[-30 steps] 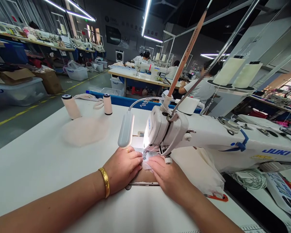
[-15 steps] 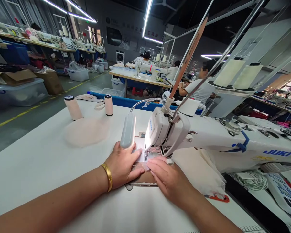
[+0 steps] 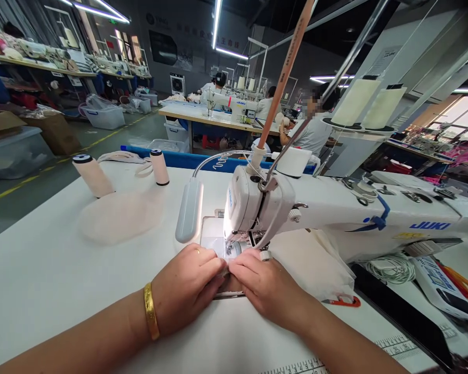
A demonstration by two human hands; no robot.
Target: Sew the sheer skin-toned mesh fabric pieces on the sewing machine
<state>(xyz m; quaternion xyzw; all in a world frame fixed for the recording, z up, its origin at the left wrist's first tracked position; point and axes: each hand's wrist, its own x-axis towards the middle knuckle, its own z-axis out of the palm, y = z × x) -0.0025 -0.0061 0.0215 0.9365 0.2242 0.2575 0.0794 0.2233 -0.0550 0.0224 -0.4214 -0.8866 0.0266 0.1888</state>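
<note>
A white Juki sewing machine (image 3: 335, 213) stands on the white table (image 3: 42, 270). My left hand (image 3: 187, 285) and my right hand (image 3: 263, 285) meet fingertip to fingertip just in front of the needle, pinching a small pale piece of fabric (image 3: 228, 267) that is mostly hidden under the fingers. A gold bracelet sits on my left wrist. The machine's lamp (image 3: 189, 210) hangs just above my left hand and lights the needle plate (image 3: 212, 236).
Two thread spools (image 3: 91, 174) and a pale pink fabric pile (image 3: 117, 215) lie at the far left of the table. White cloth (image 3: 315, 265), red snips (image 3: 343, 301) and a coiled cable (image 3: 392, 267) sit to the right. Other people sew at tables behind.
Both hands have drawn back toward me and closed together over the fabric; my left hand's fingers were spread flat beside the needle before. The camera has shifted slightly.
</note>
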